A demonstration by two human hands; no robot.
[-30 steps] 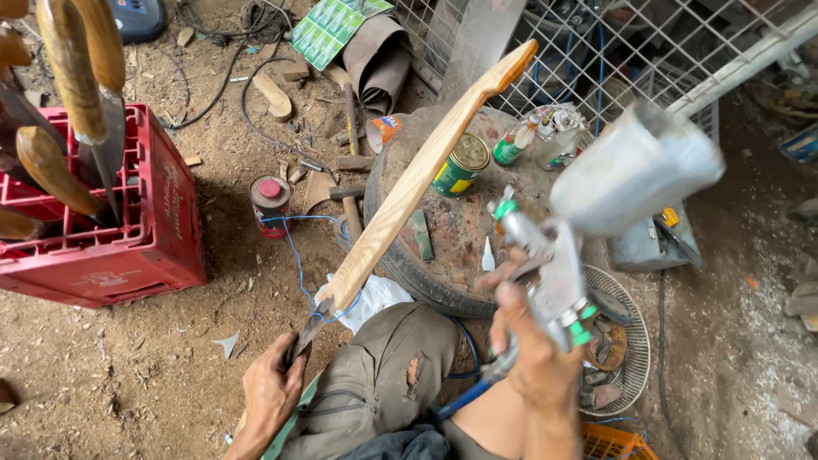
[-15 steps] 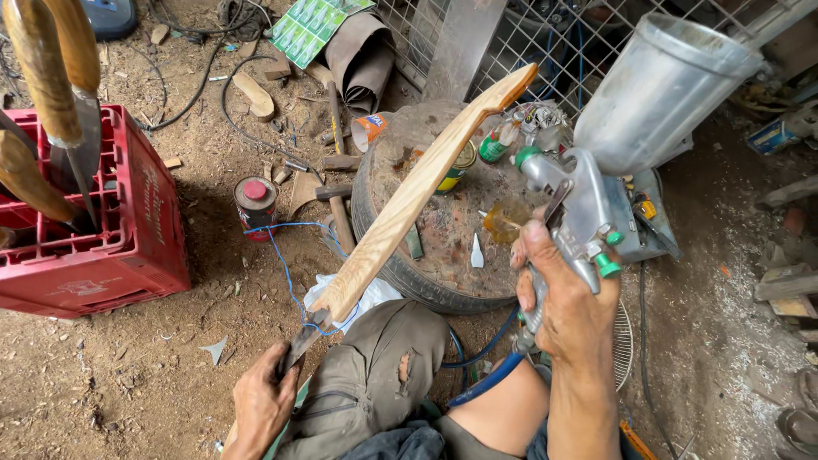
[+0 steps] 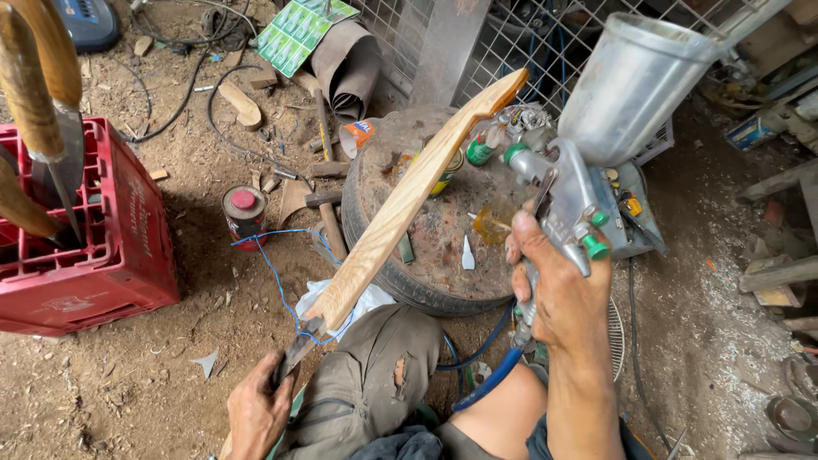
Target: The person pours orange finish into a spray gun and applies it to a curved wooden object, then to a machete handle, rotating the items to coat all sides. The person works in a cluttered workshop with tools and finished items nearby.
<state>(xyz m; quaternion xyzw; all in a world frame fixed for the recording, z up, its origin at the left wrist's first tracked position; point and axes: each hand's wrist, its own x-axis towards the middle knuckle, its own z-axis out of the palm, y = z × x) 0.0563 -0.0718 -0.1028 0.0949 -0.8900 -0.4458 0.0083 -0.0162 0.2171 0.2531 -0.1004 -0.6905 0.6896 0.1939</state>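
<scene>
Spray gun (image 3: 588, 162) raised and drawn nearer since half a second ago, cup now upper right. Right hand (image 3: 558, 290) clenched round gun grip, finger by trigger. Left hand (image 3: 256, 413) gripping blade end (image 3: 294, 358) of wooden handle (image 3: 409, 204), slanted over tyre (image 3: 409, 281) from near left to far right. Red crate (image 3: 128, 230) at left. Best done, likely, with nozzle held square to wood, steady even passes along grain.

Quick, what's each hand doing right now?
Left hand: closed on the wooden handle's metal end.
Right hand: closed on the spray gun.
</scene>
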